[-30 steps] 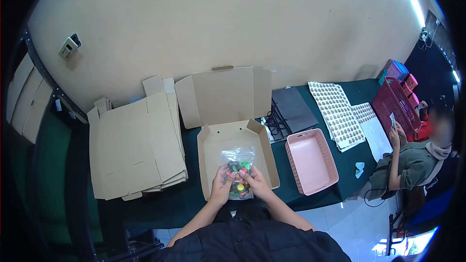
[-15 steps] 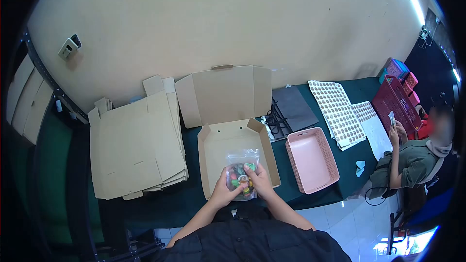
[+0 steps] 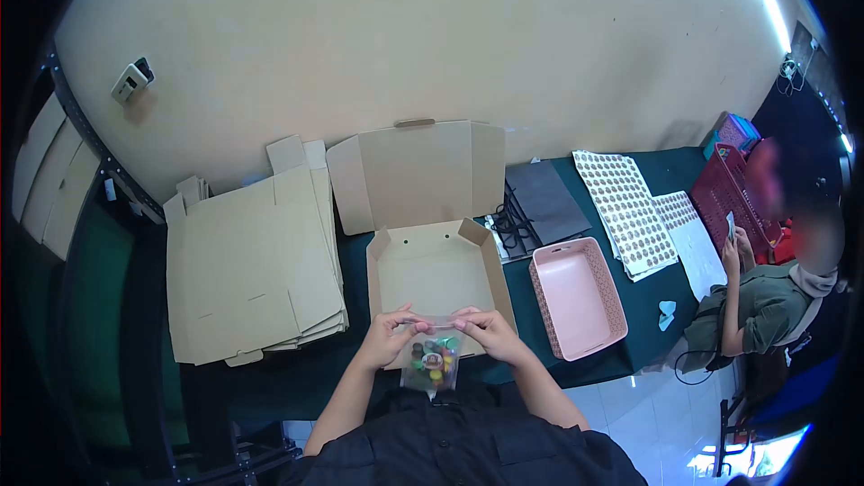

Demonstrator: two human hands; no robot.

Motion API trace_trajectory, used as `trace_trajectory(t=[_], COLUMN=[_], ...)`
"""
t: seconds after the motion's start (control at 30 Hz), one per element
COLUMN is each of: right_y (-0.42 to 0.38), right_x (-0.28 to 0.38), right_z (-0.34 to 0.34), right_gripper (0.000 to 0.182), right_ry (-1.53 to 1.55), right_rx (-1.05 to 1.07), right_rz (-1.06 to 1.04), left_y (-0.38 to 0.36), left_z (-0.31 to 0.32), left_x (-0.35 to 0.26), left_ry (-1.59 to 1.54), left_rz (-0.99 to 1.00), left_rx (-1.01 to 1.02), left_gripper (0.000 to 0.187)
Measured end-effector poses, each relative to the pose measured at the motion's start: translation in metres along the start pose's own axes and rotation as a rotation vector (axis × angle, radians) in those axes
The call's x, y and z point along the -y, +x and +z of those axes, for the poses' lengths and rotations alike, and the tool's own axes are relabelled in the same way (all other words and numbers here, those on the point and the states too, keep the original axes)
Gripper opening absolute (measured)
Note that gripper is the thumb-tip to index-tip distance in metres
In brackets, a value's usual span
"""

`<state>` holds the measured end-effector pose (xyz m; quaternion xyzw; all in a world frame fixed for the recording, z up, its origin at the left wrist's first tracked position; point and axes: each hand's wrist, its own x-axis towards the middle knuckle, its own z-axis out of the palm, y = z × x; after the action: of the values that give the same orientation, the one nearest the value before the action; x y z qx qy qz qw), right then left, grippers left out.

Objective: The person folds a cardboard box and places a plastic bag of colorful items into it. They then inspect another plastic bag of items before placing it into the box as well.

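A clear zip bag [image 3: 432, 364] of colourful sweets with a round label hangs in front of my body, over the front edge of an open cardboard box [image 3: 435, 274]. My left hand [image 3: 393, 335] pinches the bag's top edge at its left end. At the right end of the same edge, my right hand [image 3: 484, 334] holds it between thumb and fingers. The box's lid [image 3: 417, 175] stands raised against the wall.
Flat cardboard boxes [image 3: 252, 270] are stacked at left. Right of the box lie dark paper bags [image 3: 544, 202], a pink basket [image 3: 580, 297] and sticker sheets [image 3: 625, 211]. A co-worker [image 3: 765, 306] at far right holds a small item near a maroon crate [image 3: 733, 198].
Both hands have moved from the bag's middle to its top edge. The bag has shifted toward my body and now hangs below my fingers.
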<state>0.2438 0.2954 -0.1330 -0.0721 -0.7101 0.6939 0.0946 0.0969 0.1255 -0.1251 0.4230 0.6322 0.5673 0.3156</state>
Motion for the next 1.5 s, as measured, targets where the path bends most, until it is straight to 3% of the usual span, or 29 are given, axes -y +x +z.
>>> trace_trajectory(t=[0.03, 0.13, 0.17, 0.2, 0.27, 0.33, 0.37, 0.43, 0.53, 0.67, 0.7, 0.8, 0.83, 0.87, 0.97, 1.03, 1.1, 1.23, 1.3, 1.37, 1.4, 1.47, 1.5], right_y=[0.000, 0.001, 0.001, 0.002, 0.003, 0.005, 0.005, 0.007, 0.013, 0.017, 0.017, 0.016, 0.016, 0.017, 0.014, 0.012, 0.010, 0.006, -0.001, -0.005, -0.006, -0.008, -0.009], right_x=[0.000, 0.008, 0.010, 0.012, 0.015, 0.017, 0.020, 0.015, 0.011, 0.001, -0.006, -0.009, -0.011, -0.012, -0.013, -0.006, 0.001, 0.001, 0.006, 0.009, 0.007, 0.005, 0.009], right_z=[-0.005, -0.008, -0.009, -0.010, -0.008, 0.003, 0.011, 0.031, 0.037, 0.032, 0.032, 0.037, 0.036, 0.034, 0.029, 0.028, 0.026, 0.008, 0.003, -0.003, -0.004, -0.004, -0.005], right_gripper=[0.027, 0.028, 0.028, 0.027, 0.026, 0.025, 0.027, 0.030, 0.035, 0.029, 0.032, 0.040, 0.041, 0.043, 0.029, 0.024, 0.015, 0.025, 0.027, 0.035, 0.035, 0.036, 0.037], right_ry=[-0.037, -0.069, -0.072, -0.003, 0.064, -0.359, -0.462, -0.419, -0.434, -0.403, -0.400, -0.290, -0.127, 0.035, 0.026, -0.017, 0.143, -0.127, -0.111, -0.027, -0.037, 0.253, 0.196], right_rx=[0.083, 0.058, 0.059, -0.038, -0.135, -0.301, -0.250, -0.261, -0.296, -0.444, -0.487, -0.604, -0.532, -0.455, -0.322, -0.297, -0.243, -0.077, 0.009, 0.188, 0.182, 0.196, 0.224], right_rz=[0.036, 0.040, 0.037, 0.106, 0.175, -0.206, -0.229, -0.252, -0.299, -0.243, -0.228, -0.188, -0.136, -0.083, -0.129, -0.170, -0.060, -0.118, -0.105, -0.017, -0.023, 0.110, 0.036], left_y=[0.000, -0.002, -0.004, -0.004, -0.001, -0.005, -0.005, -0.002, 0.003, -0.001, -0.002, -0.002, -0.002, -0.002, -0.006, -0.005, -0.005, -0.008, -0.014, -0.016, -0.016, -0.015, -0.012], left_z=[-0.008, 0.001, 0.008, 0.009, 0.010, 0.012, 0.022, 0.039, 0.045, 0.047, 0.048, 0.046, 0.050, 0.049, 0.043, 0.037, 0.031, 0.013, 0.005, -0.001, -0.002, -0.001, -0.002], left_x=[0.008, 0.000, 0.000, 0.002, 0.009, 0.013, 0.009, -0.004, 0.012, 0.003, 0.004, 0.007, 0.004, 0.004, 0.006, 0.007, 0.008, 0.004, -0.001, -0.004, 0.000, 0.006, 0.002], left_ry=[0.013, -0.179, -0.220, -0.220, -0.169, -0.186, -0.116, -0.001, -0.132, -0.123, -0.139, -0.129, -0.156, -0.155, -0.140, 0.044, 0.134, -0.011, -0.127, -0.166, -0.166, -0.145, -0.185], left_rz=[0.003, -0.065, -0.080, -0.077, 0.012, -0.027, 0.038, 0.155, 0.102, 0.123, 0.113, 0.034, 0.010, 0.016, -0.089, 0.022, 0.082, 0.050, 0.011, -0.235, -0.224, -0.150, -0.087], left_rx=[0.095, 0.019, -0.120, -0.121, -0.414, -0.288, -0.234, -0.175, -0.246, -0.255, -0.288, -0.284, -0.380, -0.381, -0.349, -0.308, -0.279, -0.070, 0.045, 0.095, 0.101, 0.096, 0.124], left_gripper=[0.023, 0.028, 0.034, 0.034, 0.036, 0.042, 0.044, 0.053, 0.053, 0.042, 0.032, 0.028, 0.016, 0.016, 0.020, 0.023, 0.025, 0.026, 0.026, 0.022, 0.022, 0.022, 0.019])
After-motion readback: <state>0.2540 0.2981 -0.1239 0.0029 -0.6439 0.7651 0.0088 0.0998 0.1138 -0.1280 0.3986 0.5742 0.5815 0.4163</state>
